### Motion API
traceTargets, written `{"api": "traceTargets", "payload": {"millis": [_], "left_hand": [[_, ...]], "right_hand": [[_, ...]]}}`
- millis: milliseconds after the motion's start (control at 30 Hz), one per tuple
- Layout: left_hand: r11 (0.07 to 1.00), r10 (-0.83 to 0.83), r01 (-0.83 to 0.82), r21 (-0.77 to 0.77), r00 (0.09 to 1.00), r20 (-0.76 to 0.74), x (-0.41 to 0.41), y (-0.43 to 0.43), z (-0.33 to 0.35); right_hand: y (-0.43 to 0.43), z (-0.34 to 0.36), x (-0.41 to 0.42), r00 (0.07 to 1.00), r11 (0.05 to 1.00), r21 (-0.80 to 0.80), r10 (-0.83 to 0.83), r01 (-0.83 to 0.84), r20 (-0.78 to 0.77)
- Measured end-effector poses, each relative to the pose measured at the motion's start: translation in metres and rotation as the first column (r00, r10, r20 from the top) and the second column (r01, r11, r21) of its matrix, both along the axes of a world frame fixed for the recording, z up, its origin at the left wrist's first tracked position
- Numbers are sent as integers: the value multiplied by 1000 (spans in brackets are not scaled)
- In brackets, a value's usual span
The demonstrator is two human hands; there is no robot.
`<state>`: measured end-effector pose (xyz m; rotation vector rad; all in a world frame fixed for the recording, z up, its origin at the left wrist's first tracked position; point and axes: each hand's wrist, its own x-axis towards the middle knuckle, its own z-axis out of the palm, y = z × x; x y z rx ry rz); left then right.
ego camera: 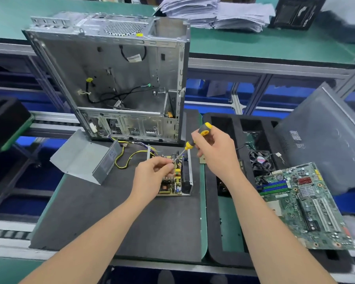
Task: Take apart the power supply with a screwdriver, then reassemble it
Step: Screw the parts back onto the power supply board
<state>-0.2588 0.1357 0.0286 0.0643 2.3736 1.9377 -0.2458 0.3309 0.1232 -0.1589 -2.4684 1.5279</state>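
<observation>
Head view. Left fingertips (169, 166) are pinched together around the lower end of the screwdriver (190, 144) shaft, right at the tip. Whether a screw sits between them is too small to tell. Left hand (152, 171) rests over the near-left part of the power supply (172, 182). Right hand (215, 148) has its fingers curled round the yellow-and-black handle, with the tool tilted and its tip pointing down and to the left into the far end of the unit.

Power supply: open, circuit board exposed in its metal base tray, lying on the black foam mat (90, 212) directly in front of the person. Its grey metal cover (84, 158) lies apart to the left on the same mat. A wire harness (127, 158) runs off the board's far-left corner.

Judgement: with the cover off, the step in hand is a board screw at the far end. Loosening or tightening cannot be told from this moment. The next move calls for the tip seated square in the screw head, the left fingers steadying the shaft, and the right hand turning without slipping onto components.

Surroundings: gutted computer case (111, 78) stands just behind the mat. To the right, a black foam tray (219, 222) holds a fan (260, 160) and a motherboard (301, 203); a grey side panel (326, 140) leans beyond. A green-topped bench (275, 44) at the back carries a stack of papers (213, 13).
</observation>
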Motion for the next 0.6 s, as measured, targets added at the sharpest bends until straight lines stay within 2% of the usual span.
{"api": "traceTargets", "payload": {"millis": [100,200,367,600], "left_hand": [[997,-5,4,-76,1000,-12,4,4,-2],[979,-29,5,-206,993,-111,14,11,-7],[976,-22,-16,-216,984,-175,28,16,-20],[952,-66,-24,-305,957,-283,33,15,-36]], "right_hand": [[1,-1,3,999,999,36,17,-18,41],[2,-1,10,997,997,62,41,-45,67],[-1,-2,21,991,986,128,95,-106,91],[-5,-13,34,995,982,170,74,-83,64]]}}
